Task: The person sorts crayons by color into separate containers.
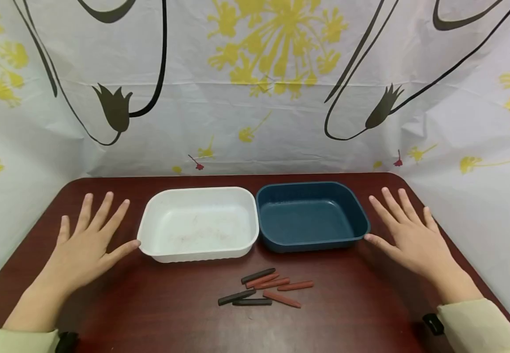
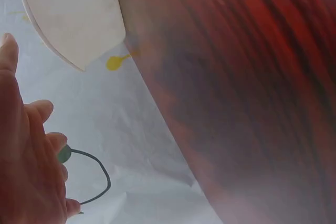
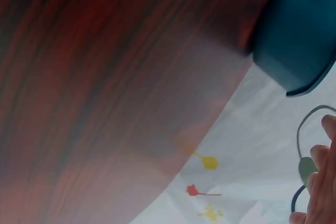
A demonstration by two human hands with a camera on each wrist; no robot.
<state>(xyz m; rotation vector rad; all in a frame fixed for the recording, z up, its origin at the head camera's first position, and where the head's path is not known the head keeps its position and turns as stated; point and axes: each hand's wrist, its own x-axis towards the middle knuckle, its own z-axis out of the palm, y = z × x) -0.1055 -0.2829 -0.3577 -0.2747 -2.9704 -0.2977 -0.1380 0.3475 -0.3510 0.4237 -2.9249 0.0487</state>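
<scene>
While both hands lie flat with fingers straight and spread, neither holds anything. Farthest left, the left hand rests palm-down on the dark red worktop, its thumb tip touching or just short of the near-left corner of the white tray; which of the two cannot be told. In the left wrist view the same hand shows at the left edge, the white tray above it and the worktop filling the right side. The white tray sits with faint smudges on its floor. Just beside it to the right, their rims touching or nearly so, stands the blue tray.

Nearer the person, in front of the seam between the two trays, a loose cluster of crayons lies on the worktop: three dark ones and four reddish-brown ones, some touching, all lying flat and well apart from either hand.

Farthest right, the right hand rests palm-down, its thumb tip at the near-right corner of the blue tray. In the right wrist view the blue tray shows at the upper right and fingertips at the lower right. Behind everything hangs a white cloth printed with yellow flowers and black tulip stems.
</scene>
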